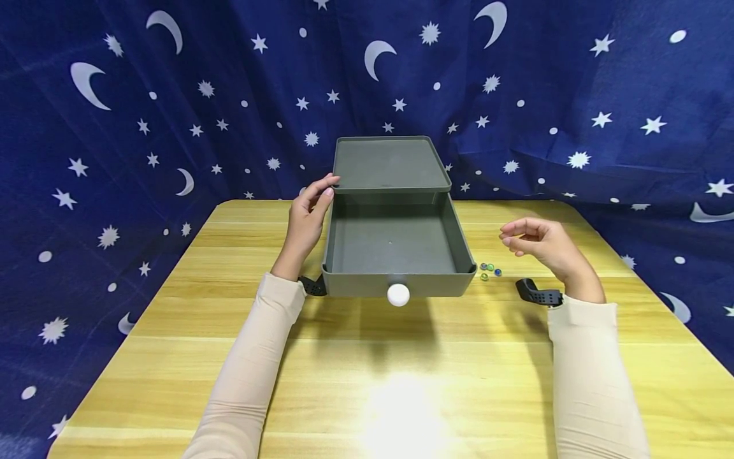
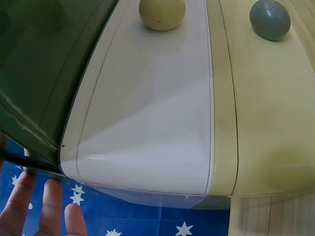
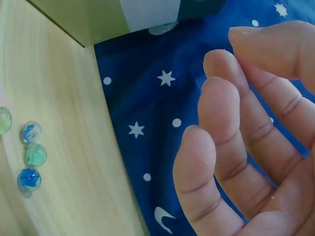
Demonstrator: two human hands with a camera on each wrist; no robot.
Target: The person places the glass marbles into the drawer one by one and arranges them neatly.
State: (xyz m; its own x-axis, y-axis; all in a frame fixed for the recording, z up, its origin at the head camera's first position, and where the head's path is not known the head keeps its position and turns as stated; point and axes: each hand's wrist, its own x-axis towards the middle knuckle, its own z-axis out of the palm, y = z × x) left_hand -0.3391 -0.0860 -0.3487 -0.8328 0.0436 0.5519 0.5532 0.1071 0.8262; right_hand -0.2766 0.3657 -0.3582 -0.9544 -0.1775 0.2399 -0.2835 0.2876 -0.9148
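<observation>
A small drawer cabinet stands on the table, its grey top (image 1: 390, 164) having a raised rim. The grey top drawer (image 1: 395, 239) is pulled out and has a white knob (image 1: 398, 294); its inside shows bare. My left hand (image 1: 306, 220) touches the cabinet's left side near the top corner, fingers extended. To the right of the drawer, my right hand (image 1: 547, 248) hovers over the table with fingers loosely bent and nothing between them. Several glass marbles (image 3: 35, 154) lie on the table between the drawer and that hand.
Below the pulled-out drawer, the left wrist view shows a white drawer (image 2: 147, 108) with a yellow knob (image 2: 162, 12) and a yellow drawer (image 2: 270, 113) with a grey knob (image 2: 269, 19). A blue star-and-moon cloth (image 1: 241, 95) hangs behind the wooden table (image 1: 189, 357).
</observation>
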